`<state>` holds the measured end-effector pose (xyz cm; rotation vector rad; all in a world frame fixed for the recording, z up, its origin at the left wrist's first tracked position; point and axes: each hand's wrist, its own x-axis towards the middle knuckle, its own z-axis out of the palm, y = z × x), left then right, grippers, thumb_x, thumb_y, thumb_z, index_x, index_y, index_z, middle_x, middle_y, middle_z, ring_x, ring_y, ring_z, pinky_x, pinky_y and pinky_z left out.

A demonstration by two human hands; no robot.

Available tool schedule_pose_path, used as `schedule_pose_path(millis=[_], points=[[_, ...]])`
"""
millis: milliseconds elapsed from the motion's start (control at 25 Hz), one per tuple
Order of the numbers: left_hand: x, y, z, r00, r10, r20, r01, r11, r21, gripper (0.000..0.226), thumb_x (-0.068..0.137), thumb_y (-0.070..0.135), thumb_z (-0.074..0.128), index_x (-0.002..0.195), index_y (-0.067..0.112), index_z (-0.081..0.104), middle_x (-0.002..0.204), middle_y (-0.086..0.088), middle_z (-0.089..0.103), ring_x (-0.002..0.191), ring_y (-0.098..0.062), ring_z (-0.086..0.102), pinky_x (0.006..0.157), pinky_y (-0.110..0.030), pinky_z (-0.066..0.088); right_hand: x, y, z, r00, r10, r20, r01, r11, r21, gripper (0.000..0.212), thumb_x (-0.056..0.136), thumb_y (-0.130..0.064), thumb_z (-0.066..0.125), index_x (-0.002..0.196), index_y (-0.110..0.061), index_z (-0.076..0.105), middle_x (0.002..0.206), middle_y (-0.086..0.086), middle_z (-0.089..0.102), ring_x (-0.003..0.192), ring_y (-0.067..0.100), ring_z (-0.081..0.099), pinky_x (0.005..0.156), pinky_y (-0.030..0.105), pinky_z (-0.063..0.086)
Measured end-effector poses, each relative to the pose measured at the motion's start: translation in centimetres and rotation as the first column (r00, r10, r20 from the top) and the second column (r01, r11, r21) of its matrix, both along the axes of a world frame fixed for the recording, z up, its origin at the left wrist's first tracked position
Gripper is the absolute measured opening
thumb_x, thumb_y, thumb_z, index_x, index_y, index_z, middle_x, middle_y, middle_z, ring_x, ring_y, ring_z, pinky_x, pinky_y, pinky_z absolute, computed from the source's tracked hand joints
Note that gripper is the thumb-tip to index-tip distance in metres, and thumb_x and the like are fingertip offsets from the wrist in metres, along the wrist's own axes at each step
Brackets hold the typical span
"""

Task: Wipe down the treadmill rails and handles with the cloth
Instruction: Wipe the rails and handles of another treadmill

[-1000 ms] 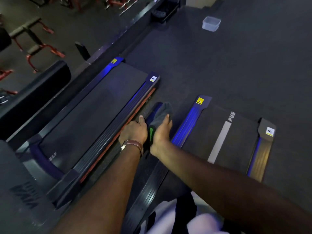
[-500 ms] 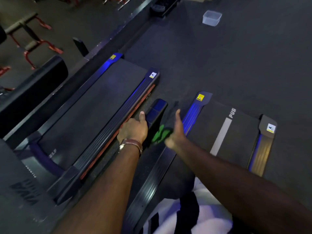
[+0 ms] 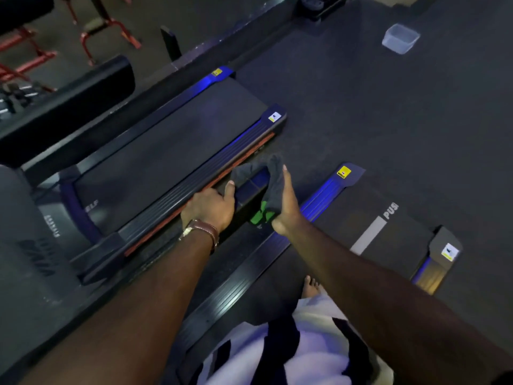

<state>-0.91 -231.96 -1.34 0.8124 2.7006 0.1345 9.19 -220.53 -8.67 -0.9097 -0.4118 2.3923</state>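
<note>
The cloth [image 3: 273, 184] is draped over the far end of a dark handle bar [image 3: 251, 187] that runs between two treadmills. It lies between the two hands: the right hand [image 3: 286, 204] is against its right side, and the left hand [image 3: 209, 207] is just left of it on the same bar.

Right grip: the fingers are extended and lie flat along the cloth, pressing it against the side of the bar; the thumb is hidden, so pinching cannot be confirmed. Left grip: the fingers are curled over the bar's left edge with the thumb lying along the top. A brown strapped wristwatch [image 3: 204, 229] sits on the left wrist.

The cloth is dark grey, soft and crumpled, with one flap on the bar's left side and a thicker fold rising to a peak at the fingertips. A bright green patch [image 3: 262, 215] shows at its lower edge, near the heel of the right hand.

The left treadmill [image 3: 166, 151] and right treadmill [image 3: 388, 226] both carry blue-lit side rails. A clear plastic container [image 3: 400, 38] stands on the floor well beyond them.
</note>
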Motion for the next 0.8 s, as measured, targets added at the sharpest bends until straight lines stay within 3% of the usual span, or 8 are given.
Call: schedule_pose_path(millis=[40,120,200,360,480,560,680,800], points=[[0.1,0.0,-0.1,1.000,0.000,-0.010,0.000,1.000,-0.002,0.075,0.091,0.072,0.017,0.088,0.016,0.068,0.083,-0.005,0.063,0.074,-0.028,0.056,0.069,-0.037,0.049,0.7,0.3,-0.4,0.999,0.037,-0.016,-0.036,0.998,0.059,0.033,0.109,-0.028,0.025,0.132,-0.028,0.049,0.124,-0.021,0.061,0.111,-0.006,0.060,0.091,0.012,0.048],[0.2,0.0,-0.1,0.999,0.007,-0.035,-0.007,1.000,-0.009,0.077,0.091,0.072,0.015,0.085,0.017,0.069,0.082,-0.006,0.064,0.074,-0.028,0.058,0.068,-0.036,0.048,0.8,2.3,-1.8,0.983,0.169,0.072,-0.181,0.960,0.213,0.044,0.100,-0.005,0.045,0.143,-0.012,0.045,0.138,0.007,0.053,0.126,0.016,0.056,0.111,0.038,0.040],[0.3,-0.1,0.0,0.999,0.006,-0.039,-0.007,1.000,-0.011,0.078,0.091,0.072,0.015,0.079,0.017,0.068,0.077,-0.004,0.065,0.070,-0.026,0.060,0.066,-0.036,0.051,0.7,3.7,-1.2,0.965,0.146,0.216,-0.215,0.915,0.342,0.060,0.086,0.009,0.058,0.144,0.008,0.039,0.139,0.021,0.047,0.124,0.020,0.058,0.112,0.040,0.039],[0.3,-0.2,-0.1,0.998,0.011,-0.054,-0.012,1.000,-0.013,0.079,0.089,0.074,0.014,0.078,0.018,0.068,0.077,-0.006,0.068,0.072,-0.028,0.063,0.069,-0.039,0.054,2.0,0.3,1.0,0.961,0.255,0.110,-0.263,0.962,0.073,0.046,0.093,-0.045,0.060,0.122,-0.010,0.069,0.116,0.012,0.070,0.102,0.025,0.068,0.088,0.039,0.053],[0.2,-0.1,0.0,0.996,0.028,-0.081,-0.030,0.999,-0.019,0.079,0.088,0.076,0.015,0.091,0.020,0.071,0.092,-0.009,0.070,0.088,-0.034,0.065,0.073,-0.038,0.052,1.9,-0.6,0.5,0.919,0.363,0.157,-0.349,0.931,-0.107,0.060,0.095,-0.057,0.046,0.126,-0.009,0.066,0.118,0.017,0.069,0.120,0.038,0.059,0.103,0.054,0.046],[0.2,-0.1,-0.1,0.995,0.030,-0.097,-0.031,0.999,-0.011,0.077,0.089,0.075,0.017,0.092,0.021,0.071,0.091,-0.008,0.070,0.089,-0.035,0.065,0.072,-0.037,0.049,1.1,0.2,0.8,0.900,0.388,0.197,-0.384,0.921,-0.062,0.058,0.096,-0.053,0.045,0.130,-0.009,0.062,0.122,0.018,0.066,0.122,0.038,0.056,0.109,0.056,0.039],[0.6,-0.3,-0.2,0.995,0.036,-0.094,-0.034,0.999,0.028,0.074,0.090,0.074,0.020,0.083,0.020,0.070,0.082,-0.006,0.068,0.083,-0.033,0.065,0.071,-0.037,0.050,3.8,1.6,-0.2,0.953,0.294,0.070,-0.293,0.956,-0.022,0.044,0.100,-0.047,0.042,0.125,-0.017,0.063,0.119,0.009,0.070,0.109,0.024,0.067,0.090,0.039,0.056],[0.5,-0.1,0.0,0.993,0.068,-0.095,-0.066,0.998,0.022,0.073,0.089,0.075,0.022,0.083,0.021,0.070,0.086,-0.007,0.069,0.085,-0.033,0.065,0.073,-0.037,0.051,1.9,4.0,1.5,0.828,0.520,0.210,-0.547,0.831,0.097,0.043,0.087,-0.051,0.059,0.114,-0.019,0.067,0.099,0.021,0.071,0.089,0.035,0.069,0.069,0.041,0.058]])
